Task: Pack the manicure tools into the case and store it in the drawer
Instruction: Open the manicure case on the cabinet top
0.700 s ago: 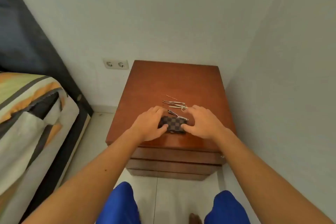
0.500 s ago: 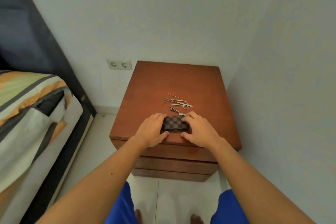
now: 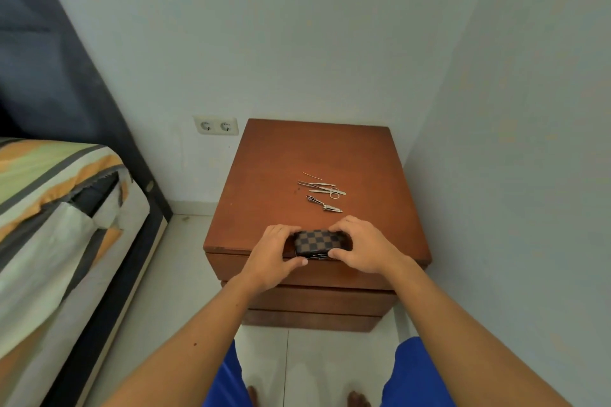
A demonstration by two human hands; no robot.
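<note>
A small checkered brown case (image 3: 316, 242) sits at the front edge of the wooden nightstand (image 3: 284, 155). My left hand (image 3: 272, 254) grips its left end and my right hand (image 3: 362, 249) grips its right end, thumbs along the front seam. The case looks closed or barely parted. Beyond it lie loose metal tools: a nail clipper (image 3: 324, 204), small scissors (image 3: 332, 192), tweezers (image 3: 315, 184) and a thin pin (image 3: 312, 176). The drawer fronts (image 3: 324, 301) below the top are closed.
A bed (image 3: 59, 208) with a striped cover stands to the left, with tiled floor (image 3: 185, 261) between it and the nightstand. A double wall socket (image 3: 215, 125) is on the back wall. A side wall runs close along the right. My blue-clad legs are below.
Both hands have drawn the case toward me to the nightstand's front edge, away from the tools. The nail clipper that lay against the case now lies apart from it.
</note>
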